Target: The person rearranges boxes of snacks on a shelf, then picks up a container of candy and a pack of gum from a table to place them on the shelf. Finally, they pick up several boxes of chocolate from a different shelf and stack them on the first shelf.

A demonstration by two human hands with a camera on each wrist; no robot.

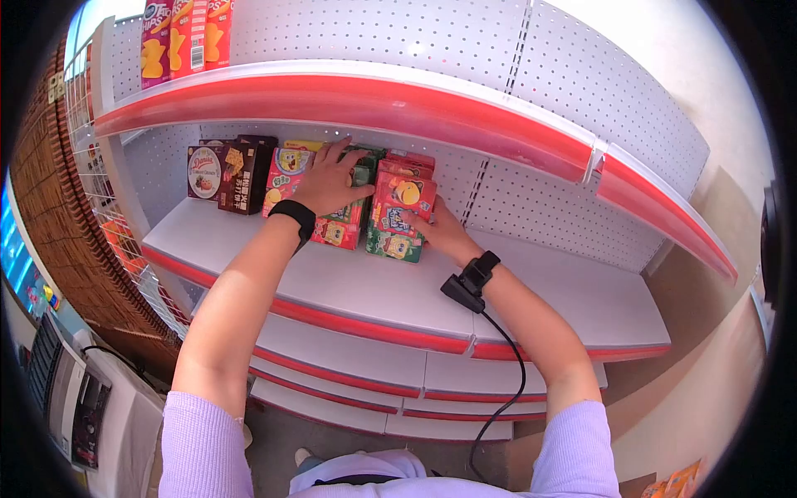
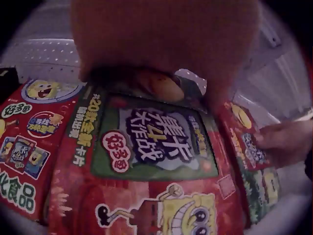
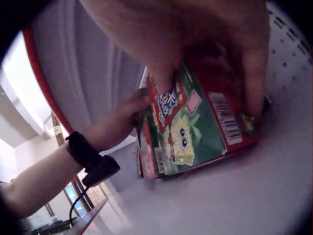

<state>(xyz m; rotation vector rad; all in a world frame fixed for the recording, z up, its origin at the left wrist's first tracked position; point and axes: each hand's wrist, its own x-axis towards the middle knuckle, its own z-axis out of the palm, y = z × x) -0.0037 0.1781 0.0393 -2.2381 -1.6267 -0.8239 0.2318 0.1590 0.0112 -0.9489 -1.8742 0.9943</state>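
Observation:
My right hand (image 1: 448, 232) grips a red-and-green cartoon snack box (image 1: 402, 217), with its thumb on the printed front and its fingers along the barcode side. The right wrist view shows this box (image 3: 183, 139) standing on the white shelf. Spread across the upper part of a neighbouring red box (image 2: 146, 196) with a green panel is my left hand (image 1: 334, 181); its fingers reach over the top and its thumb points right. Left of that stands another red cartoon box (image 1: 282, 178), partly behind the left hand. More red boxes (image 1: 408, 159) stand behind the right-hand one.
Dark biscuit boxes (image 1: 241, 176) stand at the shelf's left end. Above, a red-edged shelf (image 1: 357, 104) overhangs the boxes and carries tall chip boxes (image 1: 189, 37). A perforated back panel (image 1: 564, 199) closes the rear. A black cable (image 1: 521, 373) hangs from the right wrist camera.

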